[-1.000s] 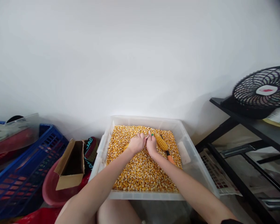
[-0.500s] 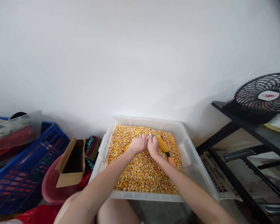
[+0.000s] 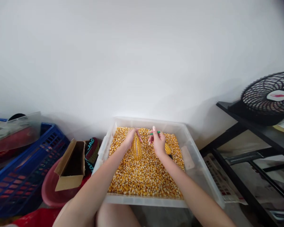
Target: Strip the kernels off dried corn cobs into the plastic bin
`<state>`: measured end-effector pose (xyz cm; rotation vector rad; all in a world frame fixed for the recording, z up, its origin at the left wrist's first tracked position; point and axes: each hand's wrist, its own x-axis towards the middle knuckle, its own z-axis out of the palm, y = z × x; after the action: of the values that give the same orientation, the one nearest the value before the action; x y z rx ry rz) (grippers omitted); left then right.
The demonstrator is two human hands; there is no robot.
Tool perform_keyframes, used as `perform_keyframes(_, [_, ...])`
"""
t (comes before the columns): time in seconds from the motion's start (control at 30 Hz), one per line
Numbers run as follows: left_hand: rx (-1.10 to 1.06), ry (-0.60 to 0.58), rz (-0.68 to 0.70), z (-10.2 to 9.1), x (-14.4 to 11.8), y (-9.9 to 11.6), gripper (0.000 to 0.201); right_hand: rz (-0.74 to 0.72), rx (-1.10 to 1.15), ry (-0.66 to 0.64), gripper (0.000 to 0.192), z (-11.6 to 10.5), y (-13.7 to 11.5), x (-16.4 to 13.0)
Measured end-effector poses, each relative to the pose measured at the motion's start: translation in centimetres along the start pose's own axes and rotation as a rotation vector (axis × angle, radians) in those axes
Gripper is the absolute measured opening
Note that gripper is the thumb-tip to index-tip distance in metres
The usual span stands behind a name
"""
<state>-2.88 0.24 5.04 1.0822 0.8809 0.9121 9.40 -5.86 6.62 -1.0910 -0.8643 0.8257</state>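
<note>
My left hand (image 3: 132, 136) is closed around the upper end of a yellow corn cob (image 3: 137, 150). A pale strip without kernels runs down the cob's length. To its right, my right hand (image 3: 158, 142) grips a slim tool with a green handle (image 3: 158, 132), its thin tip towards the left hand; the exact kind is unclear. Loose corn kernels (image 3: 144, 179) fill much of a translucent plastic bin (image 3: 201, 176) under both hands. Another corn cob (image 3: 167, 148) lies on the kernels, partly hidden behind my right hand.
Left of the bin are an open cardboard box (image 3: 69, 183) over a pink basin (image 3: 48, 189) and a blue plastic basket (image 3: 16, 176). A black fan (image 3: 269, 110) stands on a black rack (image 3: 229, 108) at the right. A white wall (image 3: 142, 63) rises behind.
My hands were together over the kernels and are now apart. The left has turned the cob upright in view, showing its bare strip; the right has risen slightly with the green-handled tool.
</note>
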Motion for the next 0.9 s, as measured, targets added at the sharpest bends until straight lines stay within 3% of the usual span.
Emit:
perform_keyframes(0.13, [-0.019,-0.080,0.035,0.2,-0.4,-0.8,0.022,-0.006,-0.077,-0.130,0.036,0.6,-0.3,-1.2])
perform_keyframes(0.27, [0.016,-0.125,0.098,0.0,-0.1,-1.2,0.022,-0.071,-0.144,-0.152,0.030,0.7,0.1,-1.7])
perform_keyframes(0.6, [0.270,0.005,0.282,0.4,0.1,-1.1,0.025,-0.088,-0.140,-0.120,0.029,0.6,0.5,-1.6])
perform_keyframes(0.9, [0.276,0.022,0.236,1.0,-0.3,-0.5,0.026,-0.113,-0.221,-0.110,0.031,0.4,0.2,-1.5])
